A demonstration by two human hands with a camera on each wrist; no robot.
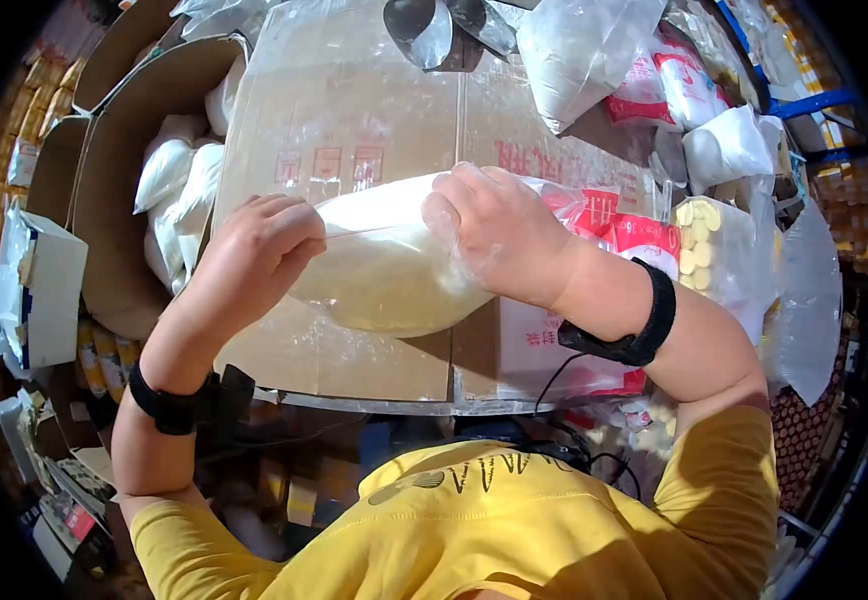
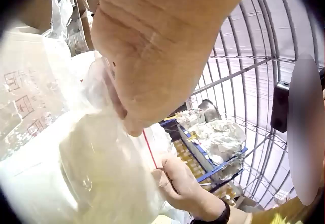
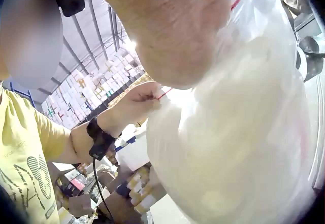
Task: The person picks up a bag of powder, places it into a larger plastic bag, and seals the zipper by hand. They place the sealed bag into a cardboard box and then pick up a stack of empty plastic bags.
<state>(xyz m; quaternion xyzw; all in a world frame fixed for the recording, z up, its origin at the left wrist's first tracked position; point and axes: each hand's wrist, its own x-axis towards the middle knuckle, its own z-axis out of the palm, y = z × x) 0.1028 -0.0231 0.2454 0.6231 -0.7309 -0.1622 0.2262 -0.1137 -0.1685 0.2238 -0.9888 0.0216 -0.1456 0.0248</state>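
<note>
A clear zip bag (image 1: pixel 384 290) filled with pale powder is held up over the cardboard, its full end bulging toward the person. At one end of its opening, my left hand (image 1: pixel 272 240) pinches the edge between thumb and curled fingers. My right hand (image 1: pixel 509 235) grips the other end, with loose plastic bunched around its fingers. A thin red zip strip (image 2: pixel 150 148) runs between the two hands in the left wrist view. In the right wrist view the bag (image 3: pixel 228 132) fills much of the picture, and the right fingertips are hidden.
Flattened cardboard (image 1: pixel 354 130) covers the table. Left of it, an open carton (image 1: pixel 114 200) holds white bags. Metal scoops (image 1: pixel 419 35) lie at the far edge, beside a clear powder bag (image 1: pixel 579 60). Red-and-white packets (image 1: pixel 644 240) and a bag of pale rolls (image 1: pixel 696 245) sit right.
</note>
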